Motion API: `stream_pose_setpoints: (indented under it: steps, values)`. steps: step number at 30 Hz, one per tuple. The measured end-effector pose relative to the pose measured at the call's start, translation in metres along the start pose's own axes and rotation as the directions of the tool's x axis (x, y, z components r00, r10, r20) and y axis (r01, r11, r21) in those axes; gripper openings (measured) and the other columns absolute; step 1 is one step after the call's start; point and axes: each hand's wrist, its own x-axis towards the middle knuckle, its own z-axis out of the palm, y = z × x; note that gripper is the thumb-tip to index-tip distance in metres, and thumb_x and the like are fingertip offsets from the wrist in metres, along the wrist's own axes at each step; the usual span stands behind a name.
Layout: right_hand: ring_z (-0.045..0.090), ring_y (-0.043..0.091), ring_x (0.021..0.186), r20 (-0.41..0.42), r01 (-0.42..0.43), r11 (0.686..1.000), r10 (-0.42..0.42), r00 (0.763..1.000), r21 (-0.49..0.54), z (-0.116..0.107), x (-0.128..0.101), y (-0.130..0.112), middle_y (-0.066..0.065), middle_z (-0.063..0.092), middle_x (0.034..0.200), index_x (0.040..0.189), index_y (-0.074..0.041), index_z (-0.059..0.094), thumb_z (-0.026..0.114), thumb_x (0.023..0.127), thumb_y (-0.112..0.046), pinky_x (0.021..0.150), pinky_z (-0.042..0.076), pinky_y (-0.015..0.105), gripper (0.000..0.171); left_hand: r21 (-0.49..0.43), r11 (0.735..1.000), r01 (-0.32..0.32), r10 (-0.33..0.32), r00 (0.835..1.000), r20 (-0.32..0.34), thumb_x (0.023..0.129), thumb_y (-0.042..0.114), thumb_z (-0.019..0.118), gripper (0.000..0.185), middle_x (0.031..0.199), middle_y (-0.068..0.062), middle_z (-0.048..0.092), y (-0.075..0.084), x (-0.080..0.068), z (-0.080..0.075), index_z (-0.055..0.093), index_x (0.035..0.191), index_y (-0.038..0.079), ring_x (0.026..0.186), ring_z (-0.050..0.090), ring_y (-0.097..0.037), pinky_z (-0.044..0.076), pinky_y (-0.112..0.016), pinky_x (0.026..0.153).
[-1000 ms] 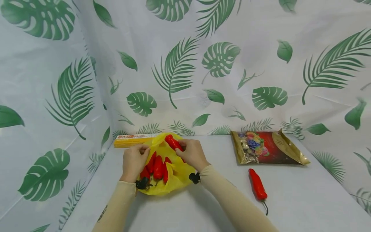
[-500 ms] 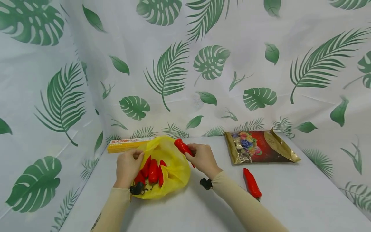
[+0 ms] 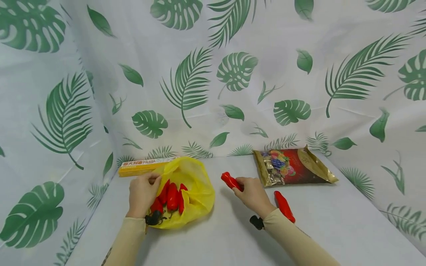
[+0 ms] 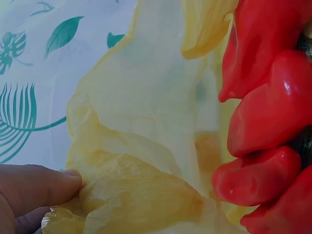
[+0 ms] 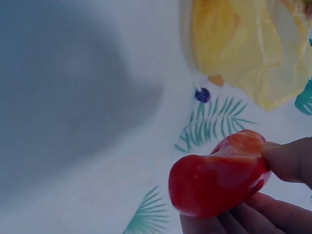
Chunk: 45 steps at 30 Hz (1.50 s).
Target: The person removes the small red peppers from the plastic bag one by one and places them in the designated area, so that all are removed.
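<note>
My left hand [image 3: 141,195] pinches the left rim of a yellow plastic bag [image 3: 203,195]. The bag's mouth faces me, and several red chili peppers [image 3: 172,197] lie inside it. In the left wrist view, thumb and finger grip the thin bag edge beside those peppers [image 4: 273,112]. To the right of the bag, my right hand [image 3: 254,194] holds one red chili pepper [image 3: 229,180] above the table. The right wrist view shows this pepper [image 5: 219,180] between the thumb and the fingers, apart from the bag; its far end is hidden by the hand.
Another red chili pepper [image 3: 283,207] lies on the white table [image 3: 229,240], partly behind my right forearm. A red and gold candy packet [image 3: 293,166] sits at the back right. Behind the bag is a yellow pasta box [image 3: 136,169]. Leaf-printed sheets [image 3: 199,96] enclose the back and sides.
My right hand has carried the pepper from over the bag's mouth to the right, away from it. The left hand keeps its grip on the rim. The view has turned slightly right.
</note>
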Motion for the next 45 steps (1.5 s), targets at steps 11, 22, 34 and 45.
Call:
stream_pose_setpoints:
  steps: [11, 22, 34, 45]
  values:
    - [0.052, 0.016, 0.066, 0.023, -0.076, 0.991, 0.079, 0.997, -0.114, -0.012, -0.032, 0.035, 0.002, 0.065, 0.072, 0.098, -0.007, 0.076, 0.078, 0.090, -0.014, 0.065, 0.040, 0.029, 0.011, 0.014, 1.000, -0.002, 0.002, 1.000, 0.019, 0.097, 0.021, 0.073, 0.020, 0.088, -0.015, 0.080, -0.001, 0.001, 0.002, 0.081, 0.102, 0.003, 0.071, 0.074, -0.026, 0.061, -0.039, 0.063]
    - [0.057, 0.020, 0.074, 0.010, -0.145, 0.967, 0.150, 0.989, -0.210, -0.021, -0.049, 0.057, 0.011, 0.077, 0.091, 0.113, 0.002, 0.075, 0.079, 0.088, -0.017, 0.068, 0.051, 0.036, 0.032, 0.012, 1.000, 0.009, -0.010, 0.999, 0.040, 0.097, 0.021, 0.073, 0.020, 0.090, -0.015, 0.081, 0.001, 0.000, 0.007, 0.081, 0.104, 0.003, 0.075, 0.075, -0.025, 0.062, -0.037, 0.064]
    - [0.055, 0.022, 0.063, -0.005, -0.220, 0.942, 0.226, 0.974, -0.252, -0.033, -0.061, 0.056, 0.012, 0.069, 0.076, 0.096, 0.005, 0.073, 0.082, 0.087, -0.020, 0.058, 0.056, 0.036, 0.028, 0.022, 0.999, 0.043, -0.044, 0.997, 0.058, 0.097, 0.022, 0.073, 0.022, 0.094, -0.016, 0.081, 0.006, 0.000, 0.013, 0.080, 0.106, 0.002, 0.079, 0.076, -0.028, 0.064, -0.042, 0.069]
    - [0.056, 0.023, 0.059, -0.039, -0.245, 0.923, 0.244, 0.969, -0.298, -0.034, -0.061, 0.059, 0.014, 0.071, 0.074, 0.093, 0.007, 0.072, 0.085, 0.085, -0.022, 0.059, 0.060, 0.040, 0.032, 0.023, 0.999, 0.047, -0.049, 0.996, 0.069, 0.098, 0.023, 0.073, 0.023, 0.093, -0.015, 0.081, 0.005, 0.000, 0.012, 0.080, 0.107, 0.002, 0.078, 0.075, -0.026, 0.063, -0.039, 0.067]
